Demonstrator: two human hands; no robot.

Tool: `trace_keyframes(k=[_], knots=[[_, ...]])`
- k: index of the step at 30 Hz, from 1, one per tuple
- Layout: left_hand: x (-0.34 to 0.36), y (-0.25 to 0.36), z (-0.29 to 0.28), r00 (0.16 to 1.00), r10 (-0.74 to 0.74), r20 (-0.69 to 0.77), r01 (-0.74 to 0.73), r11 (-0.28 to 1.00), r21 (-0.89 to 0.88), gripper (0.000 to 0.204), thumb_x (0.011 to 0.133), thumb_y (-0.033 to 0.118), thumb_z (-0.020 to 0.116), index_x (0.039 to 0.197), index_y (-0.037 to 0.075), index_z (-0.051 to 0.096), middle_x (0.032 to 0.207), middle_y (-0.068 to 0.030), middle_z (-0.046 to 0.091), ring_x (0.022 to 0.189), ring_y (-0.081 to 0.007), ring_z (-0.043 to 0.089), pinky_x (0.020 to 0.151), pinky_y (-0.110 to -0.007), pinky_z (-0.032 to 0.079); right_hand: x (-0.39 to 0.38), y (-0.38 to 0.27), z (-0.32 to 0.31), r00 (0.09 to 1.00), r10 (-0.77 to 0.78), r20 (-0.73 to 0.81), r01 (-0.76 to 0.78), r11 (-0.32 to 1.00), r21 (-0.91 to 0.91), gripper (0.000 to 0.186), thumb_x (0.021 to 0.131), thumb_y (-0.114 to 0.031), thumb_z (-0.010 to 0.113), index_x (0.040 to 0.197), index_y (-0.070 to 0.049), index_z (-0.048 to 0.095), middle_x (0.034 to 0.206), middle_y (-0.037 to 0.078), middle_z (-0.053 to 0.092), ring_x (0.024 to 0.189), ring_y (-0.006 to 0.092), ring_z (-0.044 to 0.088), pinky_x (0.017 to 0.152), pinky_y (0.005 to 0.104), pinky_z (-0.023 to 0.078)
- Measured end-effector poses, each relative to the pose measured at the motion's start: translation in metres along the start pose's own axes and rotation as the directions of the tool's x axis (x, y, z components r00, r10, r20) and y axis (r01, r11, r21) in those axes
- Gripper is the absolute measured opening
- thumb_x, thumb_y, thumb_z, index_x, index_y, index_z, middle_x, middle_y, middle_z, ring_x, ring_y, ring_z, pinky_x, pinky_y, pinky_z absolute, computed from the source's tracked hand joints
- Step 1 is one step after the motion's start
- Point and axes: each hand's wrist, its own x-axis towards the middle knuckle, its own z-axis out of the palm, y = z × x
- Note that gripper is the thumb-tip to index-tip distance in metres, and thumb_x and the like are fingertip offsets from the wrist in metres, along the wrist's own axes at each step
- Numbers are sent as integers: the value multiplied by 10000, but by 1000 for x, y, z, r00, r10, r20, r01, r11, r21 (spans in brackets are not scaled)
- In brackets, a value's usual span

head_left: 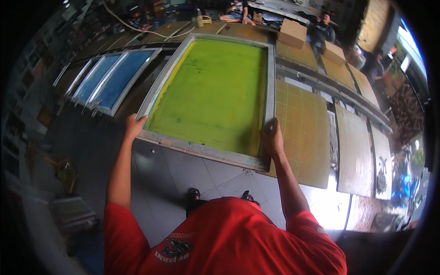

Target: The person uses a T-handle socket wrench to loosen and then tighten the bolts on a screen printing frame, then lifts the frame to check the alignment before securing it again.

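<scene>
A large screen printing frame (208,94) with yellow-green mesh and a worn grey border is held out in front of me, tilted slightly. My left hand (134,127) is closed round its left side close to the near corner. On the opposite side, my right hand (273,137) grips the border near the right near corner. A yellow strip runs along the mesh's left edge. The fingers under the frame are partly hidden on both sides. Part of the board behind the frame is covered by it.
Blue screen frames (123,78) lie to the left on the long row of boards. Brown and pale boards (302,133) extend on the right. Cardboard boxes (292,33) stand at the far right, near a seated person (323,30). Another person (237,11) sits at the back. Below is a tiled floor (183,169).
</scene>
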Motion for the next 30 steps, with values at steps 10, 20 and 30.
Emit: trace_keyframes(k=[10,20,30], knots=[[64,-66,52,989,128,73,-124,991,-57,413,741,326,684,809,-71,596,712,-233,611,679,-369,606,609,-397,444,21,-25,41,981,147,-123,-174,952,-251,684,750,-272,603,1326,-22,334,1074,288,550,1017,414,532,858,448,438],[81,-82,34,898,11,439,108,963,-246,401,787,295,648,873,-90,576,720,-217,607,691,-255,611,628,-370,447,10,-44,71,957,37,-287,-181,849,-497,665,757,-290,606,1321,-47,349,1117,278,496,1127,419,430,937,439,382],[63,-115,10,655,-121,746,735,332,-591,710,830,535,544,1273,-3,407,1186,-121,514,1060,-206,494,872,-357,390,-23,-23,37,911,101,-400,-203,953,-224,689,795,-367,643,1320,-21,360,1197,227,510,1096,349,509,930,404,406]])
